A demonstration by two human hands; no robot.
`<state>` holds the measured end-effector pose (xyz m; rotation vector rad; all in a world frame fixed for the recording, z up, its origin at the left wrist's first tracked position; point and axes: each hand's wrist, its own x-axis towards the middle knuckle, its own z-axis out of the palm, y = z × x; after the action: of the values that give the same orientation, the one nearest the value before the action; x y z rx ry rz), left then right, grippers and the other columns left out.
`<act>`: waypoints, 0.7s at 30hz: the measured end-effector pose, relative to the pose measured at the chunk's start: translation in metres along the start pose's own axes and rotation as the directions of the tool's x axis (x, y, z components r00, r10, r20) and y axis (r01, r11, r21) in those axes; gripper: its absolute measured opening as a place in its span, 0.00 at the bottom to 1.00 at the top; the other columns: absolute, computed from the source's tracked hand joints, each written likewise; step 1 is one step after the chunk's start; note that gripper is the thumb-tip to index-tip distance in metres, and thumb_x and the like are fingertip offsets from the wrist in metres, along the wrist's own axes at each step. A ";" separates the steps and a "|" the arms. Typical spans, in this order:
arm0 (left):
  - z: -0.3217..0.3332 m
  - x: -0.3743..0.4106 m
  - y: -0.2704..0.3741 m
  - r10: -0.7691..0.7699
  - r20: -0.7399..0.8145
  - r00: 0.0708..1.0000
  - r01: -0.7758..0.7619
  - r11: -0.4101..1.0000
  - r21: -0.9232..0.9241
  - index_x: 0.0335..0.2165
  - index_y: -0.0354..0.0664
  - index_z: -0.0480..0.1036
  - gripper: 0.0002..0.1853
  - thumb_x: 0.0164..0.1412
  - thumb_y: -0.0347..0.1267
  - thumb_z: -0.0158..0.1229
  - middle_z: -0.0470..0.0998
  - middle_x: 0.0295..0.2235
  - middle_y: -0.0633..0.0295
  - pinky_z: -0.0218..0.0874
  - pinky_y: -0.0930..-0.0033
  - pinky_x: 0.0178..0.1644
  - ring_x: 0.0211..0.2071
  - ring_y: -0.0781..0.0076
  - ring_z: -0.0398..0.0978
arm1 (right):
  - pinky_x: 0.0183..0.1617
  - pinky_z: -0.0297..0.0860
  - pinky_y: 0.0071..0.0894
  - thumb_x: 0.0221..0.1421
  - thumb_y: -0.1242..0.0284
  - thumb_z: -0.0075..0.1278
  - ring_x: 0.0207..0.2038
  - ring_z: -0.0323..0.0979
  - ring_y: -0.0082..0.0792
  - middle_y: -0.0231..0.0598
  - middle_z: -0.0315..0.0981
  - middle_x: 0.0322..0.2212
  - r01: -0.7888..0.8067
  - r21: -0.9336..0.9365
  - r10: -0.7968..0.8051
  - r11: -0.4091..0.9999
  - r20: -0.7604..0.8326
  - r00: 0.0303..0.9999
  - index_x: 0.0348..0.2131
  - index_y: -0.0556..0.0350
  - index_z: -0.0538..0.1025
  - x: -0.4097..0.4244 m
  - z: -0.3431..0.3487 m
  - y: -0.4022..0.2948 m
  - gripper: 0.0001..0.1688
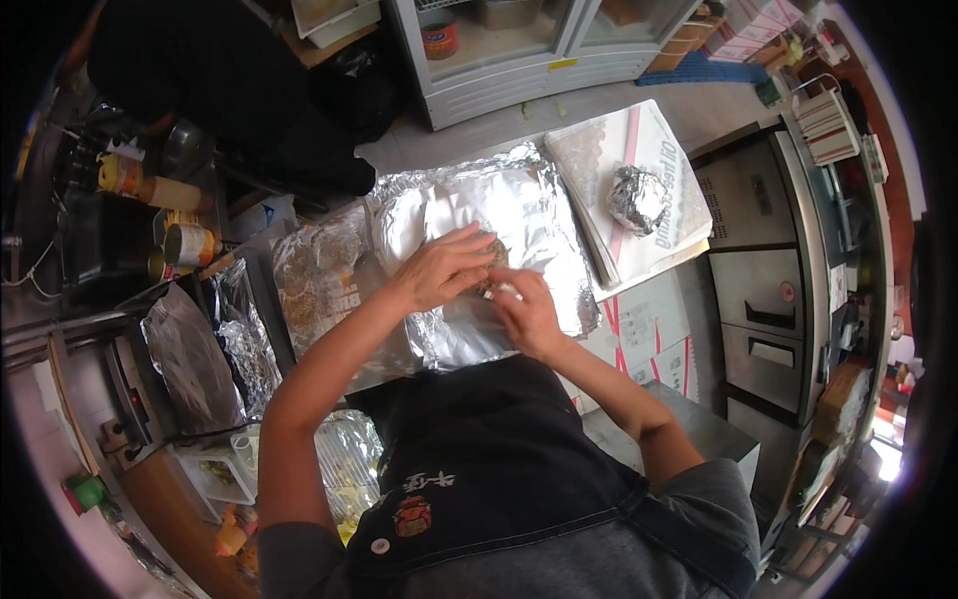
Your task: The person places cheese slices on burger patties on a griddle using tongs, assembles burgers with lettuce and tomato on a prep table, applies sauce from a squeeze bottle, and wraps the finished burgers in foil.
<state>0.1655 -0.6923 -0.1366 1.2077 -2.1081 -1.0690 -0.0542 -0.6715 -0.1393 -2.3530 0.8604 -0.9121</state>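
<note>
A brown, grainy lump of food [496, 252] lies on a sheet of aluminium foil [539, 224] in front of me, partly covered by my hands. My left hand [447, 268] cups it from the left, with long fingers laid over its top. From the right, my right hand [526, 309] holds its near edge with bent fingers; what lies under the fingertips is hidden. Left of the foil is a clear plastic wrapping [329, 277] with flattened brown pieces beneath it. A foil-wrapped ball [638, 199] rests on a printed cardboard box [673, 165] to the right.
A glass-door fridge [494, 97] stands beyond the table. At the upper left is a person in dark clothes [224, 90], close to a counter with opened tins [189, 244]. Steel cabinet doors [760, 299] line the right side. White containers [217, 472] stand at the lower left.
</note>
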 end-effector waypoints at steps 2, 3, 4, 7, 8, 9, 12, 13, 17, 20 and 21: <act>-0.003 0.002 0.001 0.009 0.047 0.999 -0.012 0.998 0.057 0.50 0.41 0.71 0.24 0.62 0.44 0.49 0.68 0.55 0.58 0.51 0.58 0.62 0.64 0.56 0.50 | 0.44 0.64 0.38 0.47 0.78 0.53 0.41 0.70 0.42 0.39 0.73 0.39 -0.126 0.046 0.127 0.991 -0.015 0.992 0.33 0.57 0.74 0.004 -0.001 0.007 0.09; -0.004 0.004 0.003 0.014 0.068 0.998 -0.021 0.995 0.096 0.50 0.41 0.70 0.25 0.61 0.45 0.50 0.68 0.54 0.59 0.51 0.59 0.61 0.64 0.58 0.50 | 0.44 0.64 0.37 0.49 0.77 0.52 0.41 0.70 0.43 0.39 0.73 0.38 -0.189 0.069 0.191 0.980 -0.020 0.981 0.33 0.58 0.74 0.005 -0.001 0.010 0.08; -0.006 0.006 0.004 0.018 0.089 0.996 -0.031 0.990 0.136 0.51 0.41 0.70 0.26 0.60 0.45 0.51 0.69 0.54 0.59 0.51 0.60 0.61 0.64 0.59 0.49 | 0.42 0.64 0.36 0.53 0.76 0.51 0.38 0.70 0.44 0.40 0.74 0.32 -0.264 0.128 0.272 0.956 -0.048 0.961 0.31 0.61 0.74 0.007 0.001 0.009 0.05; -0.008 0.009 0.008 -0.103 0.139 0.985 0.088 0.990 0.111 0.49 0.43 0.71 0.24 0.60 0.45 0.52 0.71 0.52 0.62 0.55 0.61 0.58 0.63 0.63 0.51 | 0.38 0.64 0.36 0.54 0.76 0.50 0.34 0.69 0.44 0.39 0.72 0.27 -0.541 0.209 0.525 0.815 0.131 0.841 0.28 0.61 0.73 0.009 -0.002 0.014 0.04; -0.008 0.011 0.007 -0.132 0.143 0.981 0.117 0.987 0.111 0.48 0.43 0.72 0.23 0.60 0.44 0.52 0.72 0.51 0.62 0.57 0.61 0.57 0.63 0.64 0.52 | 0.39 0.63 0.37 0.53 0.76 0.50 0.35 0.68 0.44 0.40 0.72 0.28 -0.602 0.248 0.582 0.759 0.155 0.798 0.30 0.61 0.73 0.008 0.000 0.017 0.05; -0.005 0.014 0.003 -0.148 0.123 0.981 0.133 0.983 0.126 0.47 0.44 0.73 0.22 0.60 0.44 0.52 0.73 0.50 0.62 0.58 0.62 0.56 0.62 0.65 0.54 | 0.39 0.62 0.37 0.53 0.76 0.51 0.35 0.68 0.44 0.40 0.71 0.30 -0.656 0.286 0.632 0.698 0.182 0.753 0.32 0.61 0.73 0.009 0.003 0.020 0.06; -0.002 0.027 -0.012 -0.169 0.095 0.981 0.156 0.979 0.129 0.43 0.44 0.75 0.18 0.61 0.43 0.51 0.74 0.48 0.62 0.61 0.63 0.53 0.60 0.63 0.58 | 0.44 0.60 0.41 0.51 0.75 0.53 0.40 0.66 0.45 0.42 0.69 0.36 -0.489 0.061 0.491 0.870 -0.191 0.850 0.38 0.59 0.70 0.020 0.009 0.017 0.13; -0.001 0.033 -0.017 -0.171 0.090 0.981 0.160 0.979 0.123 0.41 0.44 0.76 0.17 0.61 0.42 0.51 0.74 0.48 0.61 0.62 0.62 0.52 0.59 0.62 0.59 | 0.46 0.59 0.43 0.50 0.75 0.53 0.42 0.66 0.45 0.43 0.68 0.39 -0.382 -0.111 0.323 0.917 -0.355 0.877 0.41 0.59 0.69 0.025 0.010 0.015 0.17; -0.023 0.083 -0.005 -0.452 0.328 0.830 0.437 0.891 0.122 0.41 0.44 0.77 0.21 0.61 0.47 0.49 0.77 0.39 0.50 0.62 0.61 0.48 0.44 0.52 0.73 | 0.56 0.53 0.45 0.39 0.65 0.63 0.51 0.61 0.45 0.47 0.61 0.51 -0.153 -0.347 0.141 0.925 -0.059 0.988 0.53 0.61 0.63 0.031 0.009 0.008 0.43; -0.021 0.107 -0.036 -0.483 0.356 0.800 0.512 0.859 0.017 0.36 0.41 0.77 0.21 0.60 0.46 0.48 0.78 0.37 0.52 0.62 0.64 0.44 0.38 0.60 0.74 | 0.58 0.51 0.45 0.32 0.60 0.67 0.54 0.58 0.45 0.50 0.54 0.55 -0.213 -0.339 0.246 0.916 0.055 0.968 0.58 0.64 0.56 0.041 0.021 0.021 0.59; -0.018 0.117 -0.046 -0.479 0.375 0.794 0.513 0.858 0.011 0.35 0.40 0.77 0.20 0.60 0.44 0.47 0.79 0.35 0.54 0.62 0.64 0.43 0.36 0.63 0.74 | 0.58 0.51 0.46 0.30 0.59 0.68 0.53 0.59 0.45 0.51 0.53 0.56 -0.229 -0.338 0.271 0.913 0.082 0.959 0.58 0.64 0.54 0.046 0.021 0.027 0.61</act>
<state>0.1435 -0.8152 -0.1607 1.6823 -2.0079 -1.7244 -0.0226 -0.7185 -0.1508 -2.4605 1.3093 -0.5398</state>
